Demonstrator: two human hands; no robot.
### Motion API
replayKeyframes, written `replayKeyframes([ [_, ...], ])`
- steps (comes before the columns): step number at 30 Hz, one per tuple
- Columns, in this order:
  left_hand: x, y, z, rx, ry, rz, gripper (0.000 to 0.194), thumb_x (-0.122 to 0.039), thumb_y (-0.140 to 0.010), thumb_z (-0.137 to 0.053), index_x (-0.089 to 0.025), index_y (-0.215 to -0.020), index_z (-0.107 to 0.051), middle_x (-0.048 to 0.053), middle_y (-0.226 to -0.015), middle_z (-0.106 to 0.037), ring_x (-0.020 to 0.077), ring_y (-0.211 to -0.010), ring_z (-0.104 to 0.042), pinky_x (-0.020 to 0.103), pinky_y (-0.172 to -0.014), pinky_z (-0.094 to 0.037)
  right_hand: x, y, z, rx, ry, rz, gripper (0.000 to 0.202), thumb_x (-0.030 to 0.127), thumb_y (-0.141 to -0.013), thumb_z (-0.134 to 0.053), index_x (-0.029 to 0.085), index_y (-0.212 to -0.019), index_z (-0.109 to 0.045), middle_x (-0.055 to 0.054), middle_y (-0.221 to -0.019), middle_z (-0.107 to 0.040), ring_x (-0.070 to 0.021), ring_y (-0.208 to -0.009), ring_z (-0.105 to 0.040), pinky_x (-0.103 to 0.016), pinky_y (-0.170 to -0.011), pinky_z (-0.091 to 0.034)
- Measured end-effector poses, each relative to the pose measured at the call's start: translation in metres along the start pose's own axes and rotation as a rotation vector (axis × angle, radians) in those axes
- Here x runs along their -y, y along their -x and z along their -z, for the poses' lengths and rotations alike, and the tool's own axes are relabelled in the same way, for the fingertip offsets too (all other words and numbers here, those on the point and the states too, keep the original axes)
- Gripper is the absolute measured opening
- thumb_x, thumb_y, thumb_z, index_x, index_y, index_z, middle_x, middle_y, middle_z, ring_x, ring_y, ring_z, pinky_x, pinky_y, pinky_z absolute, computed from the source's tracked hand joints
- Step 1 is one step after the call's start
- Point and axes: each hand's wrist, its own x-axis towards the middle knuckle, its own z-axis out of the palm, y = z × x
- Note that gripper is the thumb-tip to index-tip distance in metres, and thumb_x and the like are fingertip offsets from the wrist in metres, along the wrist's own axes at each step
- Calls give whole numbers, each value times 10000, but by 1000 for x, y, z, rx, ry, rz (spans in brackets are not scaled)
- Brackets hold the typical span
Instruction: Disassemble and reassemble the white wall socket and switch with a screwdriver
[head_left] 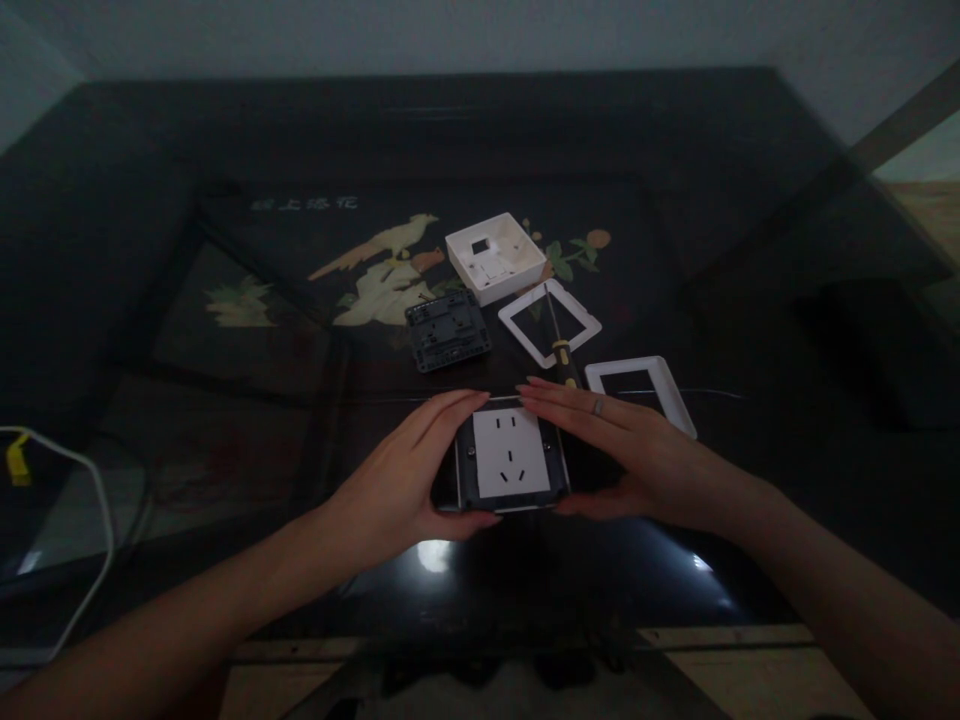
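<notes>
A wall socket with a white face and dark surround lies near the table's front edge, its slots facing up. My left hand grips its left side, fingers at the far edge and thumb at the near edge. On the opposite side my right hand, with a ring on one finger, grips it the same way. A screw shows on each side of the white face. Just beyond my right fingers lies a screwdriver, its shaft across a white square frame. A second white frame lies partly behind my right hand.
A white mounting box sits open side up farther back. Beside it lies a dark socket module. The dark glossy table has a bird-and-flower picture. A white cable with a yellow tag runs at left; a dark object is at right.
</notes>
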Motion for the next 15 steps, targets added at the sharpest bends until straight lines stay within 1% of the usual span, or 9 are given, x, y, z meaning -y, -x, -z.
replayKeyframes([
  [4, -1, 0, 3, 30, 22, 16, 960, -394, -711, -817, -221, -1465, -248, 171, -1463, -400, 335, -1360, -445, 518, -1136, -413, 1, 1, 1, 31, -23, -49, 951, 342, -773, -792, 187, -1545, -261, -142, -1554, -417, -244, -1443, -377, -423, -1161, -378],
  [8, -2, -1, 6, 65, 31, 28, 1058, -394, -662, -858, -217, -1483, -215, 183, -1498, -351, 354, -1394, -409, 520, -1149, -399, 2, 0, 2, 48, -26, -63, 1029, 390, -741, -812, 226, -1560, -212, -122, -1574, -390, -254, -1454, -356, -452, -1167, -369],
  [11, 0, -1, 7, 68, 26, 32, 1053, -366, -662, -862, -229, -1481, -213, 178, -1498, -362, 354, -1391, -416, 528, -1151, -395, 2, 0, 0, 45, -18, -55, 1050, 402, -717, -826, 232, -1559, -222, -124, -1582, -375, -268, -1462, -339, -462, -1170, -363],
  [15, 2, 0, 8, 72, 23, 17, 1031, -357, -683, -850, -247, -1478, -202, 172, -1488, -386, 346, -1369, -445, 533, -1136, -412, 2, 0, -3, 36, 14, -39, 998, 375, -721, -827, 176, -1532, -281, -160, -1570, -385, -263, -1462, -343, -441, -1168, -367],
])
